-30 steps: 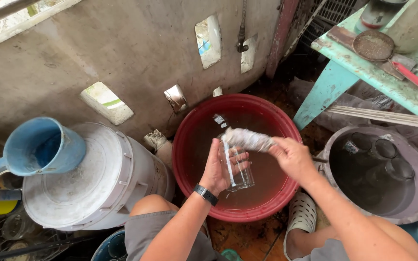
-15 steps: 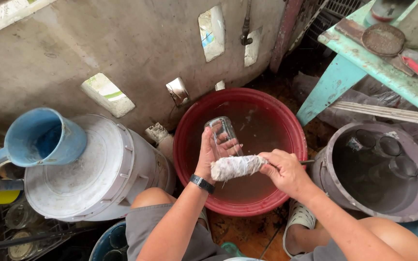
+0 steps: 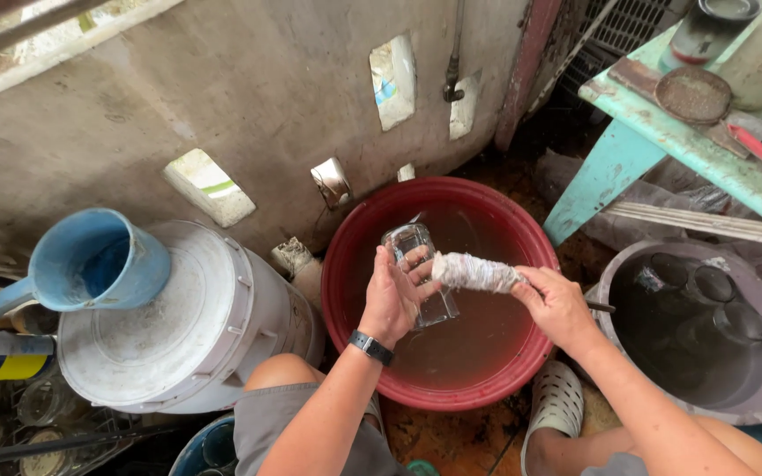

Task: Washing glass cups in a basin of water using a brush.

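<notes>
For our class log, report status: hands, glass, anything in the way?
Left hand grips clear glass over red basin. Right hand holds wrapped scrubber at the glass. Nothing between them.

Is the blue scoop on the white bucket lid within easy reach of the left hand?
Probably yes, but not freely: the left hand is gripping a clear glass over the red basin. The blue scoop sits unobstructed to its left.
</notes>
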